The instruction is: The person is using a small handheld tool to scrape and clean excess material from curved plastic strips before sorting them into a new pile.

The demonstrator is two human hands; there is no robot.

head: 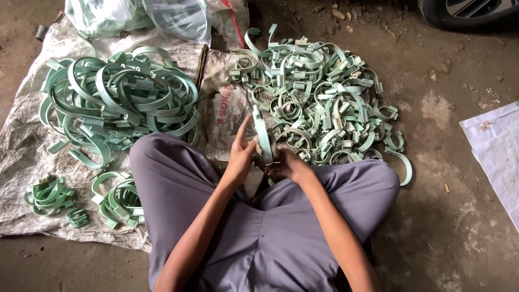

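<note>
I sit cross-legged on the floor in grey trousers. Both hands meet in front of my knees around one pale green plastic clamp (262, 135), a curved band held upright. My left hand (239, 157) grips its left side with the fingers pointing up. My right hand (288, 164) closes on its lower end. Just beyond the hands lies a big loose pile of small green clamps (319, 97) on a sack.
A heap of large green clamp bands (119, 100) lies at the left on a whitish sack (21, 157). Small bundles of clamps (116, 200) sit by my left knee. Clear plastic bags (162, 16) lie behind. White sheet (497, 157) at right, a tyre (465, 11) top right.
</note>
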